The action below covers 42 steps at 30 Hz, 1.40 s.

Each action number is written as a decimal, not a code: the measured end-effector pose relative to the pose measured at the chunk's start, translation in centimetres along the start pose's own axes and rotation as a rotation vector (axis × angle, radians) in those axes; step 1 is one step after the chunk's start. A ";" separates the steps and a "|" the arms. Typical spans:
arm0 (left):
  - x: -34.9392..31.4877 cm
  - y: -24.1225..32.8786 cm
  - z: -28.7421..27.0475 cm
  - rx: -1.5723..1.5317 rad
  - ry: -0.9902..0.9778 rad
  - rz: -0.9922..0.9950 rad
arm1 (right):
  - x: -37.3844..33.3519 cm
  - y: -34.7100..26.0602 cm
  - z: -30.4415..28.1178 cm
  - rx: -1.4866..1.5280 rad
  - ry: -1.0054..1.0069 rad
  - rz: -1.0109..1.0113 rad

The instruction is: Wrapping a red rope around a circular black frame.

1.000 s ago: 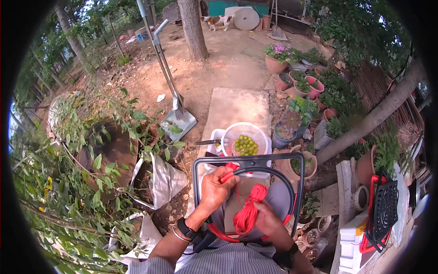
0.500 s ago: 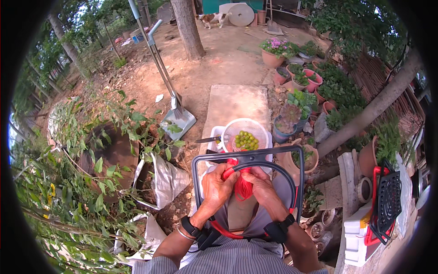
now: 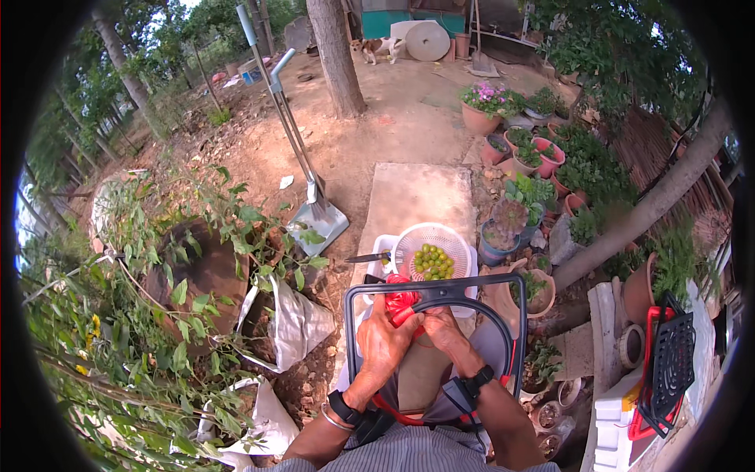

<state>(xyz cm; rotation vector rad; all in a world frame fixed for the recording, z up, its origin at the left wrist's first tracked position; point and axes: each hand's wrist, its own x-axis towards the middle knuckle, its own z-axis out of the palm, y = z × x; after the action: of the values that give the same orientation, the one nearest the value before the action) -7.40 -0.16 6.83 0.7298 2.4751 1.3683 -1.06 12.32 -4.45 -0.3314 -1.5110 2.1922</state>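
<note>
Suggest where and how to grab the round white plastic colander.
The colander: likely its rim, left and right sides together, coming from above. It's round and open-topped, mouth up, with small round green fruit inside, so keep it level. The near side looks worse: the black rectangular frame overlaps it in this view.

Brown earthen ground [image 3: 405, 130] carries a pale flat slab [image 3: 421, 197] with a white tub [image 3: 379, 245] at its near end, a grey dustpan [image 3: 321, 226] to its left and potted plants [image 3: 480, 120] to its right.
</note>
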 end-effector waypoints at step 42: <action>-0.2 -2.8 0.8 -0.559 -0.097 -0.104 | -1.1 -2.7 1.6 0.034 -0.193 0.023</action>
<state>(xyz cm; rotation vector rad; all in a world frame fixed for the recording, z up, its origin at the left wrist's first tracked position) -7.78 -0.88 4.03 0.5116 1.8805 1.8114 -0.24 11.23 -1.42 -0.1295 -1.5734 2.3210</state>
